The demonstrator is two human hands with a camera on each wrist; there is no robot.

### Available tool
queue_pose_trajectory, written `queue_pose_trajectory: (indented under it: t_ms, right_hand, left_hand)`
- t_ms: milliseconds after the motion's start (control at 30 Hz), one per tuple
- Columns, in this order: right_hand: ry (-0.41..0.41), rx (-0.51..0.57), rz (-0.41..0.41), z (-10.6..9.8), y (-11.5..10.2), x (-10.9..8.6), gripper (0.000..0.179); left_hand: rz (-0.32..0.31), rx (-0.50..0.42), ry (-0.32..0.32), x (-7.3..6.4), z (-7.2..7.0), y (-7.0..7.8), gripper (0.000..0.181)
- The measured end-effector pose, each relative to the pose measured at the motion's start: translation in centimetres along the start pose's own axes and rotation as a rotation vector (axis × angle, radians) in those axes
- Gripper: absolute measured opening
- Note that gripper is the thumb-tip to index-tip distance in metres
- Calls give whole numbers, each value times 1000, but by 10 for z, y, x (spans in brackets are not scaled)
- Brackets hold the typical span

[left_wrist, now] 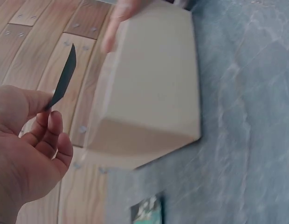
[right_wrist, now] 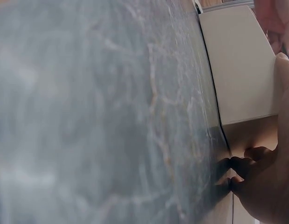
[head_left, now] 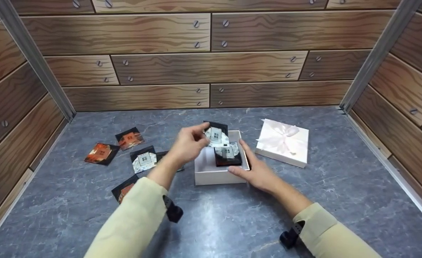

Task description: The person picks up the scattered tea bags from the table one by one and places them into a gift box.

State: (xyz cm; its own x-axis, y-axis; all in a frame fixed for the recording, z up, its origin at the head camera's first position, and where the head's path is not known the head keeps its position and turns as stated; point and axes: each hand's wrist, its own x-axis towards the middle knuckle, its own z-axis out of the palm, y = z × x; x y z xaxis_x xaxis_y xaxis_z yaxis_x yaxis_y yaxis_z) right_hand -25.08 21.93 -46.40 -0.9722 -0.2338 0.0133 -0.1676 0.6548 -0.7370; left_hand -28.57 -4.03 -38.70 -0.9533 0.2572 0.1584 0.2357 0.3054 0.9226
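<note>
A grey, marble-veined tabletop (head_left: 225, 222) spreads before me, shiny near its front edge, boxed in by brown wood-plank-patterned walls (head_left: 153, 32) dotted with screw heads, with grey metal strips (head_left: 377, 53) running up the corners. The card in question is a thin, square, black one with a white, silvery design around a framed centre (head_left: 216, 134). The person's left hand (head_left: 189, 145) pinches it between thumb and finger, tilted above the far part of an open white rectangular box (head_left: 221, 178). I cannot tell whether it touches the similar black-and-white card (head_left: 228, 154) lying inside. The right hand (head_left: 259, 174) grips the box's near right corner, thumb at the near rim, fingers along the side wall. Just to the right sits a white square lid with a pale ribbon bow (head_left: 300, 148). Off left lie black-and-orange square cards (head_left: 102, 153) and another black-and-white card (head_left: 144, 159).
</note>
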Motion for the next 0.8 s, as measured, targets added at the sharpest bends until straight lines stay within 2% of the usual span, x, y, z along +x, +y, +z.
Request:
queue_pose_trajectory:
  t_ms: [267, 400, 567, 700, 800]
  right_hand:
    - [5, 35, -22, 1, 1, 0, 106]
    - [5, 35, -27, 1, 2, 1, 106]
    - [13, 24, -27, 1, 1, 0, 107]
    - [14, 18, -34, 1, 0, 0, 106]
    - [15, 11, -39, 1, 1, 1, 105]
  left_hand:
    - [-18, 137, -12, 6, 22, -4, 56]
    - [2, 177, -27, 10, 30, -5, 56]
    - [14, 213, -47, 14, 39, -7, 56]
    - [12, 259, -39, 16, 43, -6, 56]
    - [36, 303, -24, 17, 46, -7, 56]
